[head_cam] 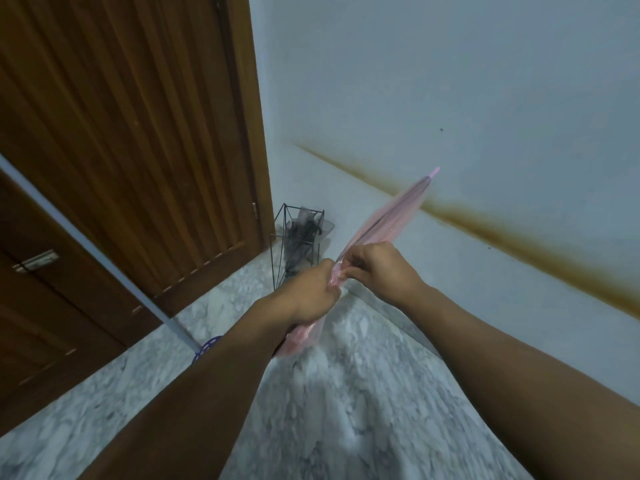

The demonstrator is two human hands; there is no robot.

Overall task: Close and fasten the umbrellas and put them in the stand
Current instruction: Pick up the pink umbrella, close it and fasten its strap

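A folded translucent pink umbrella slants up to the right, its tip near the wall. My left hand grips its folded canopy around the middle. Just to the right, my right hand pinches the canopy's edge or strap; which one is too blurred to tell. The umbrella's lower end sticks out below my left hand, and its handle is hidden. A black wire umbrella stand sits in the corner by the door, with a dark grey umbrella inside it.
A brown wooden door fills the left side. A grey pole with a blue-purple head leans across it to the marble floor. The white wall on the right carries a brown stain band.
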